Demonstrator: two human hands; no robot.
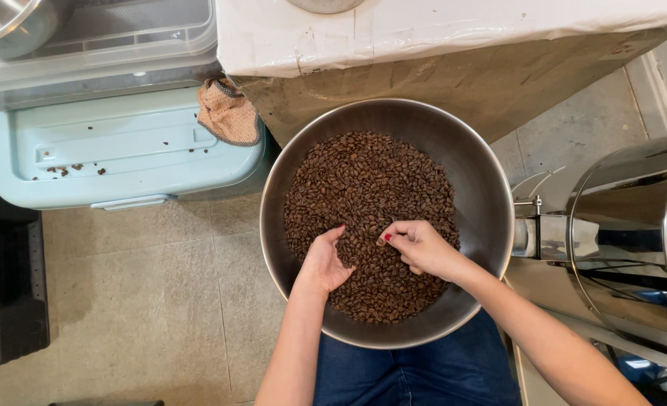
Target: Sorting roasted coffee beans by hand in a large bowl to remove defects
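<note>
Head view: big steel bowl on the person's lap, about half full w/ roasted coffee beans. Left hand rests in the beans, fingers loosely cupped, gripping nothing clear. Right hand pinches thumb & fingertips together just above the pile; whether a bean sits betw. them is too small to tell. Judging by this, sorting looks mid-way: most beans not yet touched, no reject pile visible. Around: pale blue bin lid w/ stray beans, cloth, steel drum machine close at right.
</note>
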